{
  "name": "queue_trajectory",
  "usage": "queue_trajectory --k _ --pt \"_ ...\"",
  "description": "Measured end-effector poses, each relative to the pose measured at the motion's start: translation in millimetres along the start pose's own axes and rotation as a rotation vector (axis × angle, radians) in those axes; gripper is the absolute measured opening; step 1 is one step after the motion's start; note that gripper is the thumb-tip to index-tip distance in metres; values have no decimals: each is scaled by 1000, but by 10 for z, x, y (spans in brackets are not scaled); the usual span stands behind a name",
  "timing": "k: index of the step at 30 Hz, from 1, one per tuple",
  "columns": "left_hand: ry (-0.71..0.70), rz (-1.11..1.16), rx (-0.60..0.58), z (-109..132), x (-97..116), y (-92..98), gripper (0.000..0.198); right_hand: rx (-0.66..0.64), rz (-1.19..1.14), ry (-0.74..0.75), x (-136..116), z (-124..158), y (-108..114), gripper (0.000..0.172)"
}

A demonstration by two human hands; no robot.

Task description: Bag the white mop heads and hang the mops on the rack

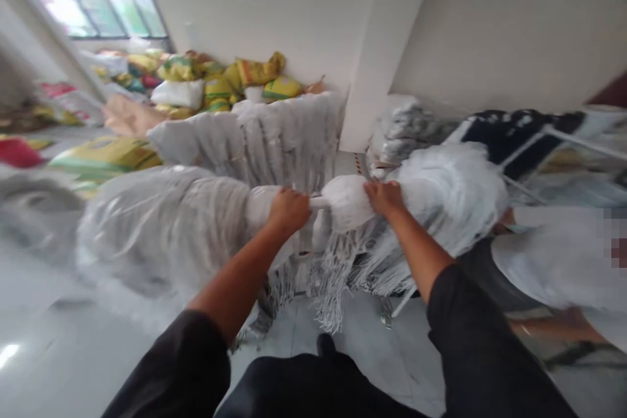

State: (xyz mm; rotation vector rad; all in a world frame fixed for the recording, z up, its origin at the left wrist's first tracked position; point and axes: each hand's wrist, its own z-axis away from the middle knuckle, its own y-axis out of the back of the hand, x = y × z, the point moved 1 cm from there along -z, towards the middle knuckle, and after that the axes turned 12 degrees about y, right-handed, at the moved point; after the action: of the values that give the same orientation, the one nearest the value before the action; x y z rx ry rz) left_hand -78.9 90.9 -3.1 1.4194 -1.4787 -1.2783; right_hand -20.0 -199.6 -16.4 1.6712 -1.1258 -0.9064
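Observation:
A horizontal bar (319, 202) carries bunches of white stringy material across the middle of the view. My left hand (290, 210) is closed on the white material at the bar, beside a large pale bundle (166, 228) on the left. On the right, my right hand (385, 197) has its fingers wrapped round the edge of a white bunch (349, 201). Another big white bundle (450, 192) hangs just past it, its loose strands trailing down. Part of the bar is bare between my hands.
Behind hangs a rack of grey-white material (294, 130). Yellow and green sacks (220, 85) are piled near the window. A pillar (375, 46) stands at the wall. At the right is a person in white (563, 255), close to a dark cloth on a frame (524, 137).

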Motion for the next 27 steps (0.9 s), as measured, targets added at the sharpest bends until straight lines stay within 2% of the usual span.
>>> queue_trajectory --k 2,6,11,15,18,21,27 --pt "4 -60 -20 57 -40 28 32 -20 8 3 -105 88 33 66" --pt "-40 -234 33 78 -189 3 39 20 15 13 -225 79 23 78" --pt "-103 -311 45 139 -353 -99 45 64 44 22 -327 139 -22 76" --pt "-59 -359 85 165 -377 -135 49 97 44 57 -376 216 50 72" --pt "-14 -278 55 212 -306 -44 40 87 23 74 -397 227 87 69" --pt "60 -160 6 195 -238 44 31 91 8 84 -356 159 8 68" --pt "142 -23 91 90 -387 -87 21 129 241 122 -155 24 -365 70"
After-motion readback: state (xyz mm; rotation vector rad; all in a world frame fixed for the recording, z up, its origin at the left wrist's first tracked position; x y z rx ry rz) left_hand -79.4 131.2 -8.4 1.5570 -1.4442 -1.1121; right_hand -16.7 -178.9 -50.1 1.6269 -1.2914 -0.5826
